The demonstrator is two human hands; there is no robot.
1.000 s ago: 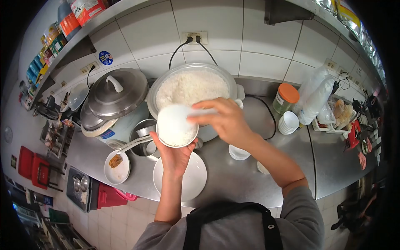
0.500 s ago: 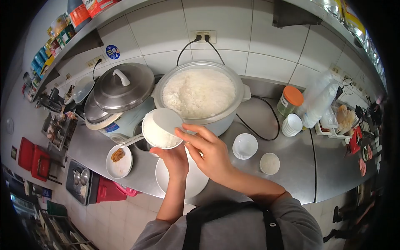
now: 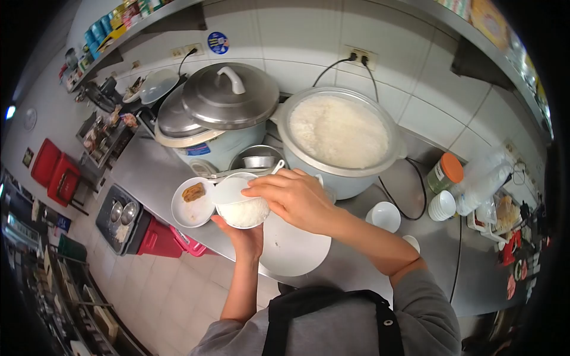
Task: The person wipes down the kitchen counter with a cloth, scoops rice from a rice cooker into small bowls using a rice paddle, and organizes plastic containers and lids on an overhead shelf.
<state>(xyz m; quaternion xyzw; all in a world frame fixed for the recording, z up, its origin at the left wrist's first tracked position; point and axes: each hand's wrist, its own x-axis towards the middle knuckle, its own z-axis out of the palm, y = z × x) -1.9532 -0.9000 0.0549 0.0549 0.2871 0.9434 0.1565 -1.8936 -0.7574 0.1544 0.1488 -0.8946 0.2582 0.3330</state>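
My left hand (image 3: 243, 238) holds a white bowl (image 3: 238, 224) of white rice (image 3: 250, 210) from below, the bowl tilted. My right hand (image 3: 295, 199) grips a white rice paddle (image 3: 228, 191), whose flat blade lies against the rice at the bowl's upper left. Its handle end sticks out above my fingers. Beneath my hands a large white plate (image 3: 300, 255) sits at the counter's edge. Left of the bowl is a small white plate (image 3: 183, 215) with a piece of brown food (image 3: 193, 192). Behind stands a big open pot (image 3: 284, 133) filled with rice.
A second cooker with a metal lid (image 3: 208, 98) stands at the back left. On the right are white bowls (image 3: 385, 217), stacked cups (image 3: 442, 205), an orange-lidded jar (image 3: 445, 173) and plastic bags (image 3: 484, 181). A black cord (image 3: 409, 216) crosses the steel counter. A shelf hangs above.
The camera view has turned left, shifting the counter things rightward. The paddle has swung to the bowl's left side, and my right hand now reaches over the bowl's upper edge.
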